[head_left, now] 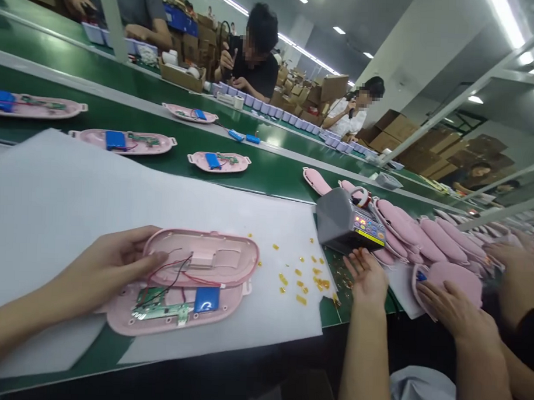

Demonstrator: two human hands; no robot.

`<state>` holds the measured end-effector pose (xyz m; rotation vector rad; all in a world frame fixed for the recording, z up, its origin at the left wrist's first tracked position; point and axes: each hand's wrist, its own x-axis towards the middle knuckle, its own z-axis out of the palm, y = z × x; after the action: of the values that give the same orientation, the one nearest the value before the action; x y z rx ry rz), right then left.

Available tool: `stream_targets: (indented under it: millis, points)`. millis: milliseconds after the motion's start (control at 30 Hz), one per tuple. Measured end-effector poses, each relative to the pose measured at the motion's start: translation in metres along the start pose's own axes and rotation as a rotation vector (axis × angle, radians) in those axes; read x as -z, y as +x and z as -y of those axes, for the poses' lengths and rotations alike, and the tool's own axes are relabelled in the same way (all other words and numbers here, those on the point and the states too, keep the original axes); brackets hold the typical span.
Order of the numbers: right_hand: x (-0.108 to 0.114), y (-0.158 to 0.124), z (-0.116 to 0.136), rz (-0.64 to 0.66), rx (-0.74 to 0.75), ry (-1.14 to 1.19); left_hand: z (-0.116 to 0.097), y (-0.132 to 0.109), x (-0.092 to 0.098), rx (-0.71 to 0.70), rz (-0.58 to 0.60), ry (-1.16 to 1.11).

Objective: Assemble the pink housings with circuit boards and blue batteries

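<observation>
Left hand (102, 270) grips the left end of the pink oval plastic lid (201, 259), propped open over its pink bottom shell (127, 319) on the white foam sheet (52, 204). The green circuit board (158, 308) and blue battery (206, 299) are already in and wired, but the casing isn't closed. Right hand (367, 278) lies open-palmed by the grey tape dispenser (343, 220), empty I think.

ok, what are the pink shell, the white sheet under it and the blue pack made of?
Pink shell: moulded plastic by the look, smooth, faint sheen, raised rim. White sheet: thin foam or paper, matte, ragged cut edge; cannot tell which. Blue pack: likely a film-wrapped pouch cell, glossy highlight, red and black wires beside it.
</observation>
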<state>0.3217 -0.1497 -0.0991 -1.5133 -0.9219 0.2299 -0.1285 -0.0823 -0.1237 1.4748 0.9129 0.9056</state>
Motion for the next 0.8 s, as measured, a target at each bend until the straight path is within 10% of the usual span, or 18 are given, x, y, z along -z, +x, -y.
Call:
stream_targets:
  millis: [200, 433, 800]
  points:
    - [-0.063, -0.051, 0.064, 0.148, -0.02, 0.168, -0.021, -0.007, -0.01, 0.172, -0.07, -0.147]
    - [-0.201, -0.1, 0.144, 1.206, 0.759, -0.275, -0.012, -0.01, -0.009, 0.062, -0.085, -0.23]
    - [-0.22, -0.11, 0.131, 1.147, 0.957, -0.549, -0.006, -0.012, -0.006, 0.099, -0.051, -0.379]
